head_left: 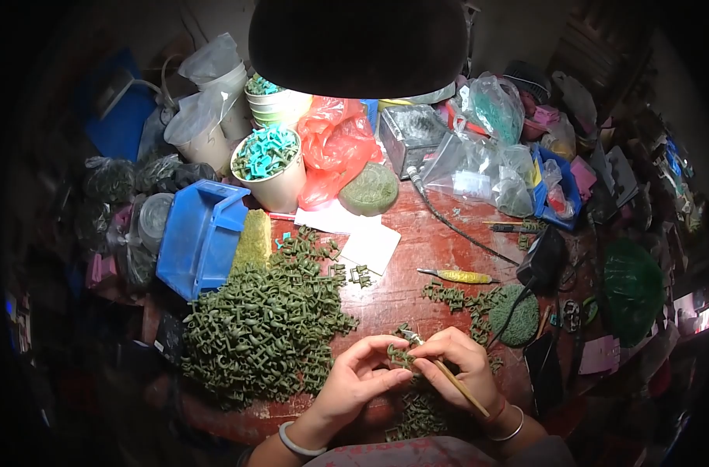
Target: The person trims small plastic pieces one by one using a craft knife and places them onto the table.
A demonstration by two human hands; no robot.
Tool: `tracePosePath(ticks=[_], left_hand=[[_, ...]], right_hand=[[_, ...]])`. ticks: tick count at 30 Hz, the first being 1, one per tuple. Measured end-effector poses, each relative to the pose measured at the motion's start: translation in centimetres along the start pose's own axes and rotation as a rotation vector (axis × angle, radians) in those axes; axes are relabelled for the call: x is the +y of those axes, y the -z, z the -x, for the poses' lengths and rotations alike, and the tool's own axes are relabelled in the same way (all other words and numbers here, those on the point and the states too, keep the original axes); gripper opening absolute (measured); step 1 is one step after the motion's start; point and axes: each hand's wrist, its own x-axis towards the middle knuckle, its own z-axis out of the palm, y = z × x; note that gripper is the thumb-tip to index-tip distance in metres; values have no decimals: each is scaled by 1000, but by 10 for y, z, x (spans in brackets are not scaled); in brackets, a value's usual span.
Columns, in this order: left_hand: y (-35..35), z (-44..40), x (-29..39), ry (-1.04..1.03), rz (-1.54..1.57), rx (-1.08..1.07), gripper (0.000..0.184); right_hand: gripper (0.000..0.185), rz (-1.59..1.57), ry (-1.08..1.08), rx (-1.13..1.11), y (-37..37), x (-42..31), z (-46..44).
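Note:
Near the table's front edge, my left hand [360,380] pinches a small dark green moulded piece [401,357] between thumb and fingertips. My right hand [465,364] grips a thin tool with a wooden handle [462,387], held like a pen. The tool's metal tip [411,336] lies close to the green piece; whether they touch I cannot tell. Left of my hands rises a large heap of similar green pieces [269,327]. More loose pieces [416,416] lie below my hands, partly hidden by them.
A blue bin [200,237] stands behind the heap, beside a white bucket [280,183] of turquoise pieces. A yellow-handled tool [459,276], a round green pad [515,315] and a black adapter [543,255] lie to the right. A grey box [413,134] with a cable stands at the back.

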Motion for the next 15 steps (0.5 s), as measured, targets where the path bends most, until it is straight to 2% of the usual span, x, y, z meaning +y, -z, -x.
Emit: tracePosePath(ticks=[5,7,9,11,12,13,15], left_hand=[[-4,-2,3,-125,-188,45,42],[-1,0,1,-55,50,-28,39],[-1,0,2,-44,19,-29,39],[-1,0,2,-32,-13,-33,38],[-2,0,3,-22,-14,-40,37],[-3,-1,4,-14,-14,-47,37],[-4,-1,6,-11,-9,-63,36]], right_hand=[[22,72,16,-13,4,-8,-2],[23,74,12,-18,7,-10,-2],[25,115,48,113,11,-14,-4],[18,77,40,117,17,-13,0],[16,-54,37,91,19,-8,6],[16,-185,34,64,20,-6,9],[19,-217,51,50,21,-8,9]])
